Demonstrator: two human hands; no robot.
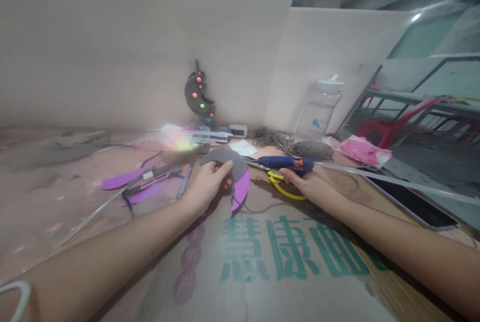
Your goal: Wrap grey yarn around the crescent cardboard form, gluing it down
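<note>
My left hand (207, 184) is closed, pinching a grey and purple crescent-shaped foam piece (236, 174) held just above the cardboard. My right hand (313, 184) is wrapped round the handle of a blue glue gun (287, 163), whose nozzle points left toward the foam piece. Yellow-handled scissors (279, 186) lie under and beside my right hand. Both forearms reach in from the lower corners.
A printed cardboard sheet (270, 262) covers the near table. Purple foam offcuts (123, 178), glue sticks and tools lie at left. A grey moon ornament (197, 94) leans on the wall. A plastic bottle (320, 109), grey yarn (296, 146), pink bag (362, 151) and phone (412, 201) sit right.
</note>
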